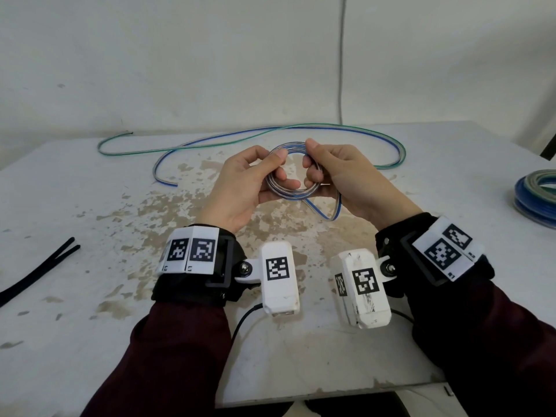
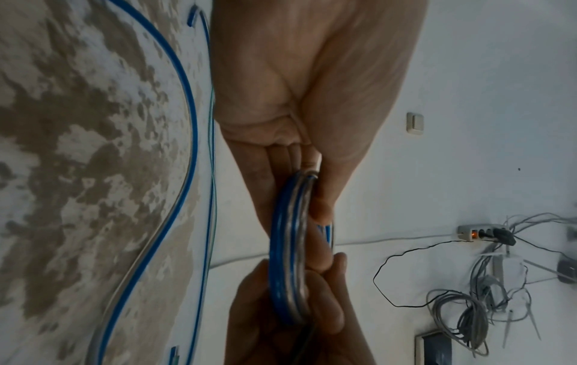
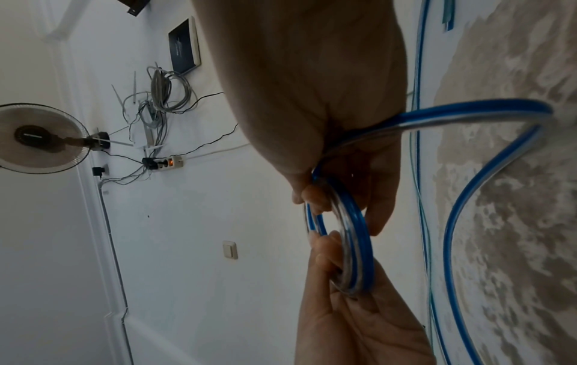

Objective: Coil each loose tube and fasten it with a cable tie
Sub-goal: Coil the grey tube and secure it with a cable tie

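No container is showing here; the blue-striped clear tube (image 1: 290, 188) is being held as a small coil above the stained table (image 1: 90, 206). The left hand (image 1: 240, 188) is pinching the coil's left side, thumb on top, fingers curled through the ring. The right hand (image 1: 343, 173) is gripping the right side, palms facing each other. The tube's loose length is trailing across the table behind.
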{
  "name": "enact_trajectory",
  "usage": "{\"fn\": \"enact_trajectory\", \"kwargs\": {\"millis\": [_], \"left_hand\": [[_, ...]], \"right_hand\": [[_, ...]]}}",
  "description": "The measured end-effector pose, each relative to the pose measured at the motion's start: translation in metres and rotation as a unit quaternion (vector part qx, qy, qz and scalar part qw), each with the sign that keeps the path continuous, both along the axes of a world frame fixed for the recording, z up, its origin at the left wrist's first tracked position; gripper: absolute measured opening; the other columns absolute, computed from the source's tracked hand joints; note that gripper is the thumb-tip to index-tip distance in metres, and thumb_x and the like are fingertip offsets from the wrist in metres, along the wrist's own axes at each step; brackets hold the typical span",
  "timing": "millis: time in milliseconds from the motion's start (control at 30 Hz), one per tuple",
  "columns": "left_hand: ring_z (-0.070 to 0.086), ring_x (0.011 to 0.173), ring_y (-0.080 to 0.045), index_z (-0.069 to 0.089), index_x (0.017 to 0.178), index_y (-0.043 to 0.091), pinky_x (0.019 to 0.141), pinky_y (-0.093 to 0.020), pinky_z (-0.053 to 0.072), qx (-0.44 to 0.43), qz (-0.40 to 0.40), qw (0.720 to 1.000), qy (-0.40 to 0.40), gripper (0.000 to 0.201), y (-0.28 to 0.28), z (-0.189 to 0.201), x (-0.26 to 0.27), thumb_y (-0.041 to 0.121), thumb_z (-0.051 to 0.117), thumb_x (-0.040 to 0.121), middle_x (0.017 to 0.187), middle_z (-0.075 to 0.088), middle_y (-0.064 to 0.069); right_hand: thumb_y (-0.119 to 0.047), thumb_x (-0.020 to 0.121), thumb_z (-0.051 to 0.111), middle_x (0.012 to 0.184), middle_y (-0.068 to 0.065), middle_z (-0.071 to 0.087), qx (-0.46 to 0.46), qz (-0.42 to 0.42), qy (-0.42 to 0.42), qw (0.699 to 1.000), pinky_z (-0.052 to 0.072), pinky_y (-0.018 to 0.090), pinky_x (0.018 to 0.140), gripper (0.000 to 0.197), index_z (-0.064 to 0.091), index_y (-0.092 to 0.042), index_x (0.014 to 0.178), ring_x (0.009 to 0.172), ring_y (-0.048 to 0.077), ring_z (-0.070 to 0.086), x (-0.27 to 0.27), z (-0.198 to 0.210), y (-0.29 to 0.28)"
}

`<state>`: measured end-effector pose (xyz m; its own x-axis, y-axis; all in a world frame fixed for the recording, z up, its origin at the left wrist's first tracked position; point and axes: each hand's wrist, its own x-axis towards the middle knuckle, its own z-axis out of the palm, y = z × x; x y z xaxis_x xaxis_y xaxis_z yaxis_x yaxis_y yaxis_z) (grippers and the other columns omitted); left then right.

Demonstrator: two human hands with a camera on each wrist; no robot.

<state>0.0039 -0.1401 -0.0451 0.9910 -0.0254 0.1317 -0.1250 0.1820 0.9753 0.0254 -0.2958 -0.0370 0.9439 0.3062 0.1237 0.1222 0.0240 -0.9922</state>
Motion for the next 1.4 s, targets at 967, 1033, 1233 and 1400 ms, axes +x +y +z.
{"fn": "enact_trajectory", "kwargs": {"millis": [967,1033,1233,1400], "left_hand": [[0.024,0.039,-0.004,0.048,0.077,0.010,0.053,-0.020,0.027,-0.075,-0.030,0.997,0.000,0.034,0.000,0.001,0.007,0.025,0.034,0.104,0.045,0.030,0.010],[0.026,0.039,-0.006,0.047,0.076,0.009,0.051,-0.020,0.025,-0.088,-0.050,0.995,0.001,0.034,-0.001,0.001,0.006,0.023,0.033,0.104,0.045,0.031,0.008],[0.033,0.036,-0.011,0.049,0.074,0.010,0.052,-0.022,0.037,0.022,-0.111,0.993,0.021,0.037,0.001,0.001,0.003,0.029,0.035,0.102,0.042,0.029,0.007],[0.021,0.038,-0.005,0.049,0.076,0.009,0.053,-0.023,0.019,-0.046,-0.020,0.998,-0.035,0.035,-0.002,-0.003,0.008,0.026,0.035,0.103,0.043,0.028,0.011]], "right_hand": [[-0.025,0.105,0.030,0.058,0.001,0.057,0.105,0.117,0.087,0.984,0.054,0.026,0.072,0.037,0.056,-0.007,0.086,0.065,0.016,0.061,-0.003,-0.001,0.005],[-0.025,0.105,0.028,0.050,-0.004,0.041,0.129,0.118,0.091,0.980,0.049,0.021,0.063,0.035,0.049,-0.009,0.082,0.057,0.015,0.051,-0.004,0.000,0.006],[-0.027,0.105,0.031,0.047,-0.011,0.026,0.052,0.126,0.064,0.989,0.033,0.027,0.063,0.037,0.051,-0.010,0.078,0.043,0.008,0.029,-0.002,-0.001,0.002],[-0.032,0.105,0.026,0.057,0.001,0.052,0.097,0.119,0.104,0.983,0.053,0.028,0.069,0.045,0.059,-0.008,0.085,0.058,0.015,0.053,-0.002,0.000,0.002]]}}
